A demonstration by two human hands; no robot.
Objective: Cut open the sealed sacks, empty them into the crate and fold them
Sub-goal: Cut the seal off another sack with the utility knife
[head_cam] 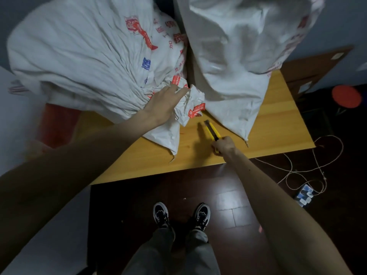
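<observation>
Two bulging white sacks with red print lie on a wooden table [198, 155]. The left sack [83, 62] is tied shut at a bunched neck [190, 104] with red tape on it. My left hand [162, 102] rests on that neck, fingers stretched out toward the crumpled end. The right sack [238, 56] lies beside it, one corner reaching the table's front. My right hand [224, 145] grips a yellow utility knife [212, 130] just above the table, its tip pointing at the tied neck, a short way from it.
A red container [57, 126] shows under the left sack at the table's left edge. On the dark wood floor lie a looped cord [317, 169] and a power strip [304, 193]. A red stool [346, 96] stands at right. My feet [180, 215] are near the table.
</observation>
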